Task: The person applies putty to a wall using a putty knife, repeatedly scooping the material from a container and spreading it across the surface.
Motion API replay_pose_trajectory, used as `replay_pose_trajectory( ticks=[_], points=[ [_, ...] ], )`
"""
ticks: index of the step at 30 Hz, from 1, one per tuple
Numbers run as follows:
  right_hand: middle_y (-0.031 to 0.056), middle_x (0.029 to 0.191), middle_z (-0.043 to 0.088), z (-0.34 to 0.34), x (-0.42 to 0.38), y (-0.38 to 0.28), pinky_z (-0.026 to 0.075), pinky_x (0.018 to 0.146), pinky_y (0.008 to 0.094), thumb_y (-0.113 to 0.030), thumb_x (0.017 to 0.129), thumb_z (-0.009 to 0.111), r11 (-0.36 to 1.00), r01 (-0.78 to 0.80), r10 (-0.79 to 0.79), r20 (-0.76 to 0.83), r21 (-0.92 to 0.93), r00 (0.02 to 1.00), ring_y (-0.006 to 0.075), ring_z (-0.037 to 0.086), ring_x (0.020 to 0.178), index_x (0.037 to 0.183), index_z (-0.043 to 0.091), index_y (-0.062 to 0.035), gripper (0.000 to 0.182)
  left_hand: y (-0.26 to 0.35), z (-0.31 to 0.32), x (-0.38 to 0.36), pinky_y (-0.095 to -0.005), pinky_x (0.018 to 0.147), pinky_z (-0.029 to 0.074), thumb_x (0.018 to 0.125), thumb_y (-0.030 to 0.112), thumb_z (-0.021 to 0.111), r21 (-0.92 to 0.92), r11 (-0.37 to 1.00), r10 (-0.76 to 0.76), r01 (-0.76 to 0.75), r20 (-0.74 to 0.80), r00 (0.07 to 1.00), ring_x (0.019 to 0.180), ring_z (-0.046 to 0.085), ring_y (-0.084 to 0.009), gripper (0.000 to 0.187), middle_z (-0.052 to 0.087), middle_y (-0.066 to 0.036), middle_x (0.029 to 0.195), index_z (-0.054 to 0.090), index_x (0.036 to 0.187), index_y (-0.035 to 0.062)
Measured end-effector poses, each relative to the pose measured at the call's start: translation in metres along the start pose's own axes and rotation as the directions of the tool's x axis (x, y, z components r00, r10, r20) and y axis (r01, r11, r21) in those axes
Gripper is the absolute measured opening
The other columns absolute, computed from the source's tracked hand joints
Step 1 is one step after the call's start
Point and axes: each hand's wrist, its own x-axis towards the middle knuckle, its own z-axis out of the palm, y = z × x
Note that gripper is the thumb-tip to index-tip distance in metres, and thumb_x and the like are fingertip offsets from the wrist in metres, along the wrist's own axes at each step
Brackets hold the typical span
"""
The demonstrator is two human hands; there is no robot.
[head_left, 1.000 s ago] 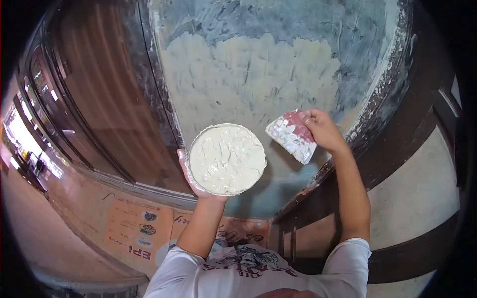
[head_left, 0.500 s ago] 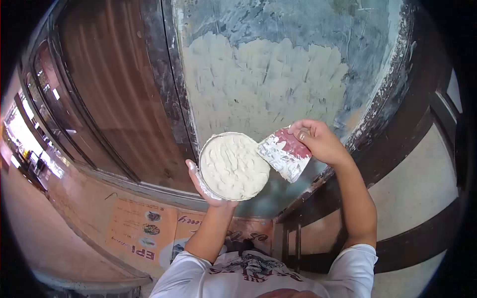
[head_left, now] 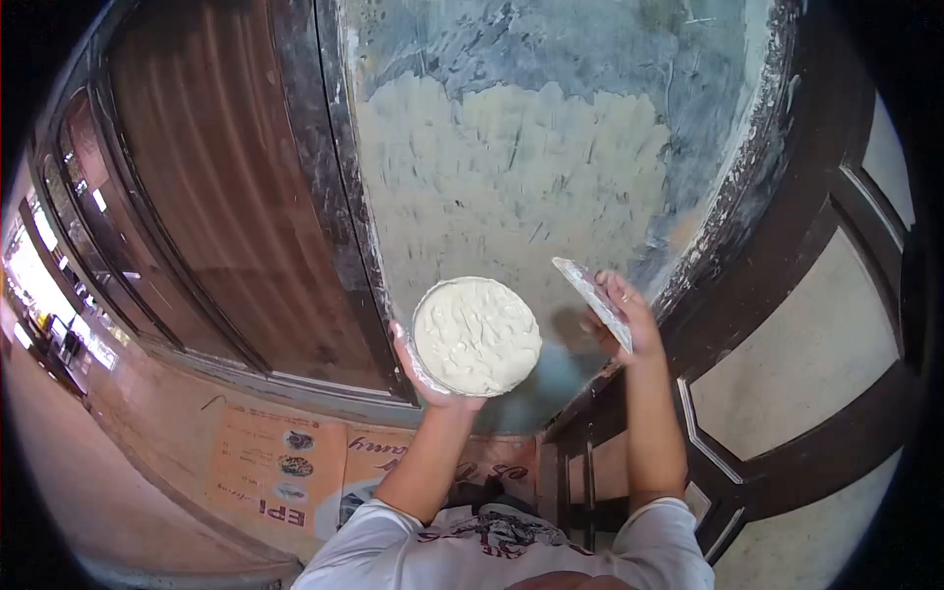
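My left hand point(head_left: 427, 376) is wrapped around the side and underside of a round tub of cream-coloured putty point(head_left: 477, 335). White smears coat the thumb side of that hand. In my right hand point(head_left: 629, 315) is a flat putty knife point(head_left: 595, 303), its putty-smeared blade tilted and seen nearly edge-on. The knife is to the right of the tub, apart from it. Ahead is a wall panel point(head_left: 521, 167) with a pale putty layer over its lower part and a mottled blue-grey surface above.
A dark wooden door frame with pale panels point(head_left: 787, 354) stands close on the right. To the left is a brown glazed panel point(head_left: 216, 177) in a dark frame. Orange printed sheets point(head_left: 270, 467) lie on the floor below.
The putty knife has left the tub's rim and turned from showing its broad face to nearly edge-on. The tub has shifted slightly right and down in view.
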Motion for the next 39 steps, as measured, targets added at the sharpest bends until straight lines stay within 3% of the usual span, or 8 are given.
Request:
replay_pose_trajectory(
  ticks=[2, 10, 15, 17, 19, 22, 26, 39],
  points=[
    [-0.0013, 0.072, 0.050, -0.022, 0.001, 0.033, 0.038, 0.055, 0.0237, -0.018, 0.099, 0.051, 0.854, -0.074, -0.082, 0.275, 0.514, 0.958, 0.0076, 0.045, 0.056, 0.114, 0.055, -0.0065, 0.019, -0.006, -0.008, 0.001, -0.0515, 0.106, 0.039, 0.089, 0.068, 0.037, 0.001, 1.000, -0.014, 0.014, -0.010, 1.000, 0.126, 0.048, -0.0359, 0.081, 0.046, -0.017, 0.142, 0.045, 0.139, 0.0041],
    [-0.0021, 0.068, 0.045, -0.044, -0.009, 0.067, 0.033, 0.060, 0.0256, -0.023, 0.098, 0.049, 0.561, -0.040, -0.194, 0.179, 0.827, 0.965, 0.0078, 0.041, 0.057, 0.138, 0.043, -0.0063, 0.044, -0.016, -0.009, 0.012, -0.0537, 0.106, 0.038, 0.089, 0.069, 0.036, 0.043, 0.999, 0.030, -0.027, -0.077, 0.997, 0.128, 0.045, -0.0369, 0.081, 0.042, -0.016, 0.145, 0.043, 0.140, 0.0053],
    [0.0034, 0.109, 0.062, -0.071, 0.008, -0.022, 0.048, 0.087, 0.0350, -0.015, 0.099, 0.049, 0.920, 0.193, -0.141, -0.171, 0.341, 0.975, 0.0171, 0.061, 0.095, 0.132, 0.047, -0.0056, 0.034, -0.026, -0.012, 0.024, -0.0531, 0.107, 0.038, 0.090, 0.067, 0.037, 0.083, 0.994, 0.073, -0.070, -0.035, 0.997, 0.128, 0.045, -0.0360, 0.080, 0.042, -0.016, 0.145, 0.043, 0.141, 0.0060],
    [0.0086, 0.123, 0.058, -0.078, 0.027, -0.092, 0.045, 0.097, 0.0361, -0.013, 0.098, 0.052, 0.922, 0.387, -0.387, 0.008, 0.012, 0.922, 0.0204, 0.057, 0.112, 0.130, 0.047, -0.0012, 0.035, -0.033, -0.007, 0.028, -0.0530, 0.107, 0.037, 0.090, 0.067, 0.037, 0.075, 0.994, 0.078, -0.076, -0.030, 0.996, 0.129, 0.044, -0.0359, 0.080, 0.042, -0.016, 0.146, 0.042, 0.141, 0.0060],
    [0.0049, 0.111, 0.062, -0.059, 0.035, -0.169, 0.049, 0.087, 0.0282, -0.012, 0.097, 0.055, 0.650, 0.453, -0.583, -0.017, -0.611, 0.812, 0.0130, 0.061, 0.098, 0.123, 0.053, 0.0018, 0.029, -0.045, -0.002, 0.031, -0.0528, 0.107, 0.037, 0.090, 0.067, 0.037, 0.066, 0.995, 0.081, -0.078, -0.052, 0.995, 0.129, 0.044, -0.0360, 0.079, 0.041, -0.015, 0.146, 0.042, 0.141, 0.0062],
    [0.0014, 0.102, 0.064, -0.046, 0.060, -0.268, 0.045, 0.083, 0.0246, -0.017, 0.096, 0.059, 0.154, 0.447, -0.533, 0.307, -0.881, 0.788, 0.0081, 0.056, 0.092, 0.116, 0.058, 0.0001, 0.026, -0.063, -0.001, 0.036, -0.0527, 0.107, 0.037, 0.090, 0.067, 0.037, 0.046, 0.996, 0.084, -0.081, -0.058, 0.995, 0.129, 0.044, -0.0361, 0.080, 0.041, -0.015, 0.146, 0.042, 0.141, 0.0061],
    [0.0094, 0.100, 0.065, -0.031, 0.096, -0.304, 0.047, 0.083, 0.0305, -0.011, 0.093, 0.059, -0.309, 0.450, -0.335, 0.539, -0.838, 0.773, 0.0173, 0.060, 0.089, 0.114, 0.056, 0.0019, 0.024, -0.083, -0.006, 0.042, -0.0518, 0.106, 0.039, 0.089, 0.069, 0.036, 0.098, 0.989, 0.116, -0.110, -0.068, 0.991, 0.128, 0.046, -0.0355, 0.083, 0.044, -0.016, 0.143, 0.042, 0.141, 0.0047],
    [0.0145, 0.097, 0.065, -0.068, 0.128, -0.291, 0.048, 0.082, 0.0354, -0.013, 0.092, 0.060, -0.456, 0.451, -0.344, 0.619, -0.767, 0.706, 0.0277, 0.061, 0.085, 0.114, 0.057, -0.0047, 0.024, -0.101, -0.014, 0.039, -0.0529, 0.106, 0.038, 0.089, 0.067, 0.040, 0.071, 0.984, 0.167, -0.162, -0.071, 0.983, 0.128, 0.046, -0.0366, 0.081, 0.043, -0.016, 0.144, 0.043, 0.140, 0.0045]
  ],
)
